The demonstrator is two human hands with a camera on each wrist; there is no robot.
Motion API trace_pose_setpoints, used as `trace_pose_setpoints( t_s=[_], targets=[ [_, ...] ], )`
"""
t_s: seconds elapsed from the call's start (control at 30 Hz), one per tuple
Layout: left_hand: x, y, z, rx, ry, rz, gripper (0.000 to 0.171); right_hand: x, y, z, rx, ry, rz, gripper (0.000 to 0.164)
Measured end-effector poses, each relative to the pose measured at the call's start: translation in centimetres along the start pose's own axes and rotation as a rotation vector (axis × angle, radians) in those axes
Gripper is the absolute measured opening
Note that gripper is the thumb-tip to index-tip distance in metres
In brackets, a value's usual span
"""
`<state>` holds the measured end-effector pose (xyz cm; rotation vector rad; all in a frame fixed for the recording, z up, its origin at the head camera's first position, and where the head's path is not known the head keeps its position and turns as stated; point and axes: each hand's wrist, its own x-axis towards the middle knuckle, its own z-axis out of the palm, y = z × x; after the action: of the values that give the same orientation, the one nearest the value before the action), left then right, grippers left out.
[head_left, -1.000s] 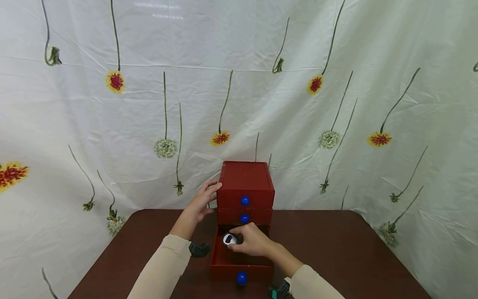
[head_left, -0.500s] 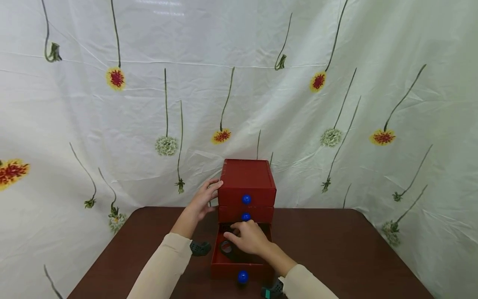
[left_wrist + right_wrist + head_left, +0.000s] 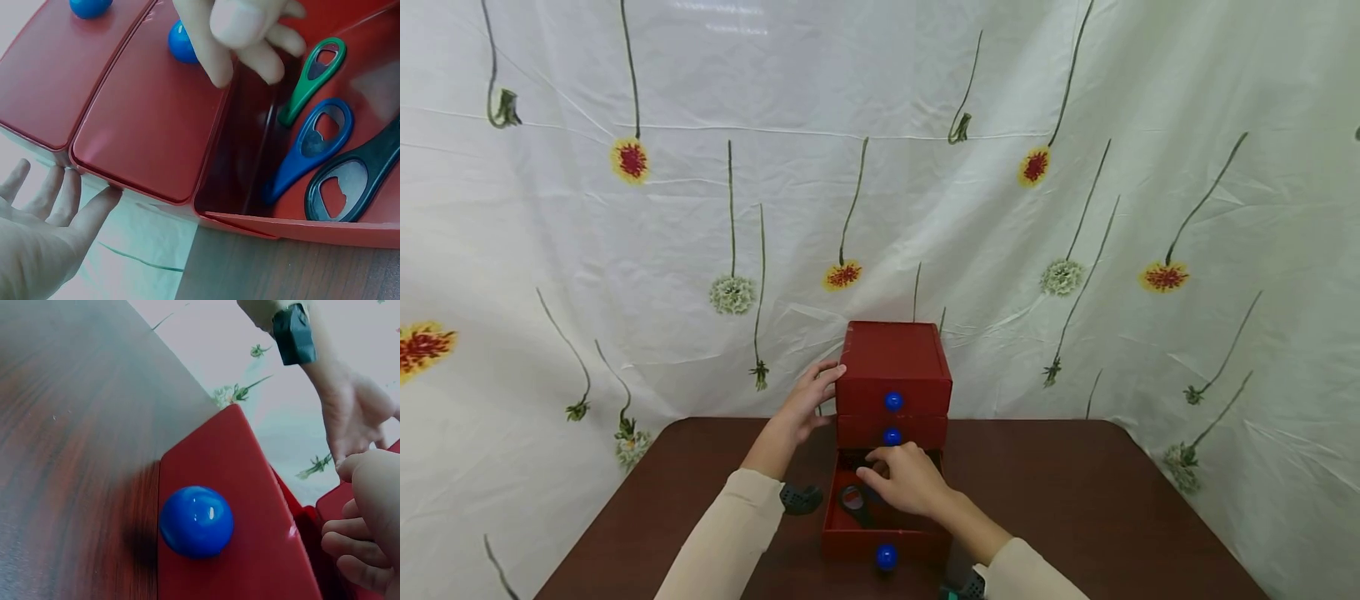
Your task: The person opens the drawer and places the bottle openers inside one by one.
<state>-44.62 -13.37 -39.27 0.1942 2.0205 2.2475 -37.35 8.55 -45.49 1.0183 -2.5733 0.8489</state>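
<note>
A red chest of drawers [image 3: 895, 350] with blue knobs stands with its bottom drawer [image 3: 850, 546] pulled out. In the left wrist view, a green bottle opener [image 3: 305, 87], a blue bottle opener [image 3: 295, 167] and a black bottle opener [image 3: 382, 154] lie side by side inside that drawer. My right hand [image 3: 910, 482] hovers over the drawer, fingers loosely bent and nothing between them. My left hand [image 3: 801, 408] rests against the chest's left side, its fingertips touching the upper drawers' wall with the fingers spread.
The chest stands on a dark brown table [image 3: 1037, 492]. Behind it hangs a white cloth [image 3: 970, 208] printed with flowers. The drawer's blue knob [image 3: 196, 521] sticks out at the front, and a dark band [image 3: 294, 334] is on the left wrist.
One second ago my right hand held the black bottle opener above the drawer; it has let go, and the opener lies in the drawer. The left hand has stayed in place.
</note>
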Motion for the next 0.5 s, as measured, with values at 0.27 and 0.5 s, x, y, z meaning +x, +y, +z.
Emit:
trace_pose_setpoints(
  t_s=[0.27, 0.5],
  targets=[
    [-0.2, 0.0, -0.1, 0.006, -0.005, 0.004, 0.072, -1.0, -1.2, -1.0, 0.037, 0.023, -0.038, 0.033],
    [0.1, 0.0, -0.2, -0.001, -0.009, 0.004, 0.071, -2.2, -2.0, -1.9, 0.044, 0.030, -0.042, 0.031]
  ],
)
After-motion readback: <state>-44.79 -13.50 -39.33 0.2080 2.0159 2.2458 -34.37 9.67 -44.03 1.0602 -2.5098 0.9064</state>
